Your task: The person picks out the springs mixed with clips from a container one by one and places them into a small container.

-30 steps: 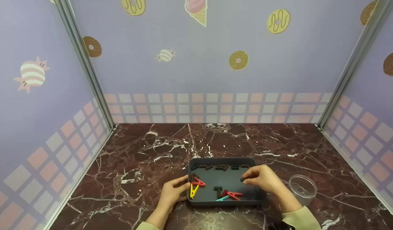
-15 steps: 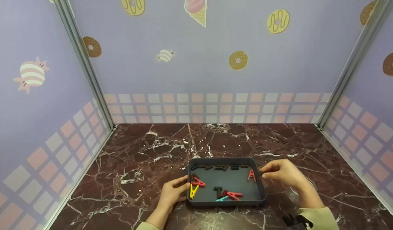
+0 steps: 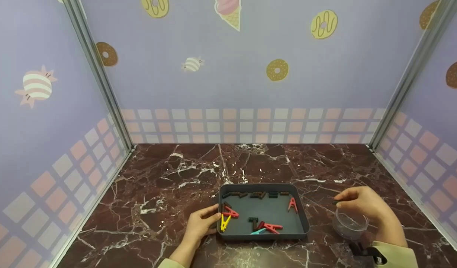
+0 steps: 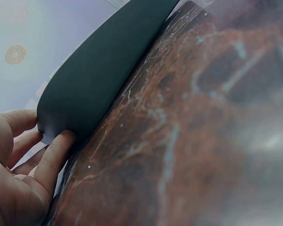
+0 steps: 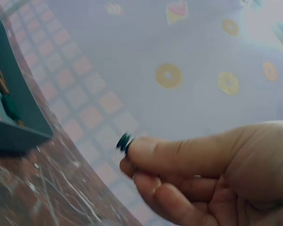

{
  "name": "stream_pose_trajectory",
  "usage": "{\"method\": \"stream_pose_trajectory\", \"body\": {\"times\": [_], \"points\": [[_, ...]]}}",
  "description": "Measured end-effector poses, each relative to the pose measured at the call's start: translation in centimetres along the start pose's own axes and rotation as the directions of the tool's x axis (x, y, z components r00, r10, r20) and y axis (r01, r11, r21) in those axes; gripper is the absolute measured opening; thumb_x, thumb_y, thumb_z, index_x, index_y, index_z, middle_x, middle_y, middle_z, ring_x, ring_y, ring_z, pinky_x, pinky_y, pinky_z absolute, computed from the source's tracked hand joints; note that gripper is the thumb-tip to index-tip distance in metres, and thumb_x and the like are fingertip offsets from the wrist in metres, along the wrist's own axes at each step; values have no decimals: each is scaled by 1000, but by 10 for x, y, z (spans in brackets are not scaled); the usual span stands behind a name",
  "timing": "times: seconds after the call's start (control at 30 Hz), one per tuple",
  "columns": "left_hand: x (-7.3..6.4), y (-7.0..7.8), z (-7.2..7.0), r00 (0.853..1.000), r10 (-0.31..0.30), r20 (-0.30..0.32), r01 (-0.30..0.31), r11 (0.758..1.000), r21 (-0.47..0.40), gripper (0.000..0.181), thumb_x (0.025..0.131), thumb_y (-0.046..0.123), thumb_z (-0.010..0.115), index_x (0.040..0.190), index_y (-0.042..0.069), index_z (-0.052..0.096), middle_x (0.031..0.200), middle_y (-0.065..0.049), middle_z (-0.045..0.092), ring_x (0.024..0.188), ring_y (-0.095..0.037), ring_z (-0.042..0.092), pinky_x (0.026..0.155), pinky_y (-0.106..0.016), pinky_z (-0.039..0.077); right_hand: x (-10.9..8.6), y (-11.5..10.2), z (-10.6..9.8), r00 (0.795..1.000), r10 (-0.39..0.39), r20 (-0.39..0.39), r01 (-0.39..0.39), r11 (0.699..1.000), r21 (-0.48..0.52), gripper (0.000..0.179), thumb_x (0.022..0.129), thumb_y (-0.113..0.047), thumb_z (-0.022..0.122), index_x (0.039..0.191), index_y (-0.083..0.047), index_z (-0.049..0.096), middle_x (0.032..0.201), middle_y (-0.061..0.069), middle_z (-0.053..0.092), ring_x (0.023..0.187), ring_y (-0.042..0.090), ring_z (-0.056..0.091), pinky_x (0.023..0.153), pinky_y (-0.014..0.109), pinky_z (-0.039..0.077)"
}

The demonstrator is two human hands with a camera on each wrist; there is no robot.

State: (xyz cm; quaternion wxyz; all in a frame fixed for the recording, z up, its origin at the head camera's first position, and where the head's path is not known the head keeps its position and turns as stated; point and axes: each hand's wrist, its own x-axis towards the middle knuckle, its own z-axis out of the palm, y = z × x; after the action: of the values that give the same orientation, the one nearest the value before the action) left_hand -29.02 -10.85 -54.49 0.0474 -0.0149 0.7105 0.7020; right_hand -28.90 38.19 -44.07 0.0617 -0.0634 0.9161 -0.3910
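My left hand (image 3: 201,225) holds the left side of a dark grey rectangular tray (image 3: 306,223); in the left wrist view its fingers touch the corner of the tray wall. Between right thumb and fingertip, my right hand (image 3: 366,203) pinches a small dark green ridged cylinder (image 5: 124,141). That hand is to the right of the tray, over the far rim of a round clear plastic container (image 3: 350,232), and partly covers it. Inside the tray lie several brown and dark ridged cylinders (image 3: 273,194), mostly along the far wall, and a red clothespin (image 3: 292,205) near the right wall.
A yellow clothespin (image 3: 225,223) and another red clothespin (image 3: 231,212) lie at the tray's left side. Near its front wall are a third red clothespin (image 3: 272,227) and a turquoise piece (image 3: 258,231). Patterned walls enclose the marbled table (image 3: 169,178).
My right hand has lifted the small cylinder out of the tray and moved right to the clear container, uncovering the red clothespin by the right wall. My left hand stays at the tray.
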Motion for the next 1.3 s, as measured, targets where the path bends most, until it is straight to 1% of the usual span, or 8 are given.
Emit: {"method": "stream_pose_trajectory", "body": {"times": [0.13,0.23,0.37,0.57,0.77,1.03,1.17,1.3], "points": [[-1,1,0,1000,10,1,-10,1000,-3,48,96,12,72,140,-4,60,131,-29,67,98,-29,76,71,-38,66,-1,8,-6,998,66,15,-66,998,-16,26,89,-14,79,110,2,76,103,8,77,89,17,69,78,39,61],[-2,2,0,1000,12,-2,-12,1000,1,48,96,12,72,140,-4,61,130,-29,67,97,-28,77,71,-37,66,0,11,-6,994,104,14,-103,993,-59,20,86,-9,80,103,1,77,97,6,78,86,17,70,76,40,61],[-3,3,0,1000,5,-10,-5,1000,8,47,96,12,72,139,-3,62,130,-29,67,97,-27,77,70,-37,66,4,12,-3,992,128,7,-126,984,-127,14,84,-5,80,97,1,78,91,9,78,81,17,70,73,41,61],[-2,3,0,1000,4,-13,-4,1000,17,47,95,13,73,138,-2,63,130,-28,68,97,-27,76,69,-36,66,7,11,3,992,129,-15,-129,973,-189,11,81,1,81,92,2,79,89,14,78,78,20,71,69,41,61],[-2,2,0,1000,3,-15,-3,1000,13,47,95,13,73,138,-3,63,131,-28,68,96,-26,77,68,-36,66,8,11,5,993,115,-38,-121,964,-237,12,77,2,81,89,2,79,87,14,78,78,19,69,69,41,60],[-1,0,-1,1000,-17,-5,17,1000,24,47,97,14,72,141,-1,61,131,-27,68,96,-24,77,67,-34,65,6,8,4,986,167,-25,-168,966,-197,10,81,2,78,91,1,76,89,13,77,78,20,69,68,40,59],[-1,0,-1,1000,-10,2,10,1000,21,48,97,14,71,141,-2,60,132,-27,67,98,-26,76,68,-34,65,5,3,4,987,147,-64,-157,968,-195,11,81,-2,79,91,1,76,86,10,76,77,20,67,65,38,57],[-1,1,-1,1000,2,8,-2,1000,15,49,97,14,71,141,-3,60,133,-28,66,101,-28,76,70,-36,66,4,-2,4,990,102,-93,-118,975,-186,15,85,-10,77,97,-1,76,92,11,76,82,21,68,69,40,57]]}}
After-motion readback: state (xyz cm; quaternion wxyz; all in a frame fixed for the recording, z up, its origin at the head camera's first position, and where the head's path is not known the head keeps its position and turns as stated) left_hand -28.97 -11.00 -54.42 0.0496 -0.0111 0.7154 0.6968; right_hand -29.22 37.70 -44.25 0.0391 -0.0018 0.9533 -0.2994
